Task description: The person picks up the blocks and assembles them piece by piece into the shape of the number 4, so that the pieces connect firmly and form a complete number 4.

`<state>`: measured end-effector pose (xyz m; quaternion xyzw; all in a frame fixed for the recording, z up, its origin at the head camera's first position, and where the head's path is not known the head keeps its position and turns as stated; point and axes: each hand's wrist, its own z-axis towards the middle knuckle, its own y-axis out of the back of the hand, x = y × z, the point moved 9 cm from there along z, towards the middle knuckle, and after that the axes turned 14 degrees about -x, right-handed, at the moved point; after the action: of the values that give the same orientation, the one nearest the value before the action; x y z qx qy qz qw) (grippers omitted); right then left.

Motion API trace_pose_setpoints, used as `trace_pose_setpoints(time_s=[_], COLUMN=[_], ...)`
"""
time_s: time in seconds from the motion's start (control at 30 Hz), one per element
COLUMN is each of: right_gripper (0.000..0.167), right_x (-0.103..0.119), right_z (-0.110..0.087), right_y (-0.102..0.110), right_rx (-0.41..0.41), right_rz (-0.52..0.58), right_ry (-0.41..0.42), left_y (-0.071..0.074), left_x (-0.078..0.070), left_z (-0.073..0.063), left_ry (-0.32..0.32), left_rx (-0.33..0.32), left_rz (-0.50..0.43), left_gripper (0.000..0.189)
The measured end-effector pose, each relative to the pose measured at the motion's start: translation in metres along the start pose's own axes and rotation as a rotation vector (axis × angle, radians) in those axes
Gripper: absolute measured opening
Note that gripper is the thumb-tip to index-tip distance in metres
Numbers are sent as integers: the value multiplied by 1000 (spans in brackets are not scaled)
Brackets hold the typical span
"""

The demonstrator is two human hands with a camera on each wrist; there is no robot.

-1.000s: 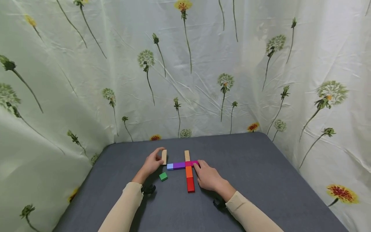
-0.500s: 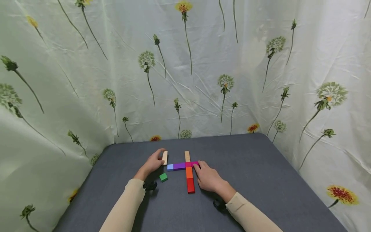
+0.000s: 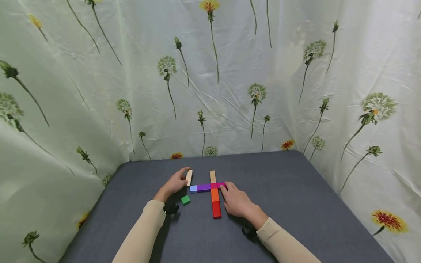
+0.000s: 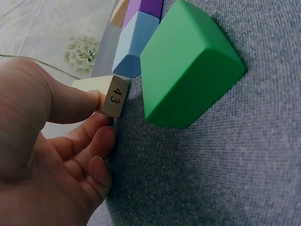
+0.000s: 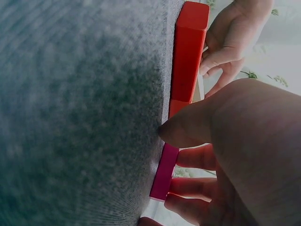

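Observation:
My left hand (image 3: 174, 183) pinches a plain wooden block (image 3: 189, 178) between thumb and fingers; the left wrist view shows "43" printed on its end. This block leans slightly, beside the light blue block (image 4: 136, 43). A green block (image 4: 188, 66) lies apart, nearer to me. With thumb and fingers on either side, my right hand (image 3: 237, 200) holds the magenta block (image 5: 164, 174) at the right end of a cross of blocks. The cross's crosswise arm includes a purple block (image 3: 203, 187). Its lengthwise arm has another plain wooden block (image 3: 212, 176), an orange block (image 3: 215, 195) and a red block (image 3: 216, 209).
The blocks lie on a grey cloth-covered table (image 3: 279, 182). A white curtain (image 3: 230, 91) printed with dandelions hangs behind it and at both sides. Dark devices are strapped at both wrists, close over the cloth.
The wooden block in my left hand has shifted slightly right and turned, its top now leaning to the right. My right hand stays on the magenta block; the other blocks keep their places.

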<state>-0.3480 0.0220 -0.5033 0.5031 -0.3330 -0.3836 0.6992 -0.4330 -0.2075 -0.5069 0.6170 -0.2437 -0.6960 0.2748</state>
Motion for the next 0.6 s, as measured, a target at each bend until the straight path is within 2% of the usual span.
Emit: trace_pose_setpoints(time_s=[0.27, 0.43, 0.6], right_gripper=[61, 61, 60], right_x=[0, 0, 0], right_z=[1, 1, 0], right_y=[2, 1, 1], right_rx=[-2, 1, -4], right_rz=[7, 1, 3], right_ry=[-3, -3, -1], left_y=[-2, -3, -6], left_x=[-5, -5, -8], left_z=[-1, 1, 3], left_ry=[-4, 0, -22], left_rx=[50, 61, 68], left_rz=[-27, 9, 72], left_gripper=[59, 61, 55])
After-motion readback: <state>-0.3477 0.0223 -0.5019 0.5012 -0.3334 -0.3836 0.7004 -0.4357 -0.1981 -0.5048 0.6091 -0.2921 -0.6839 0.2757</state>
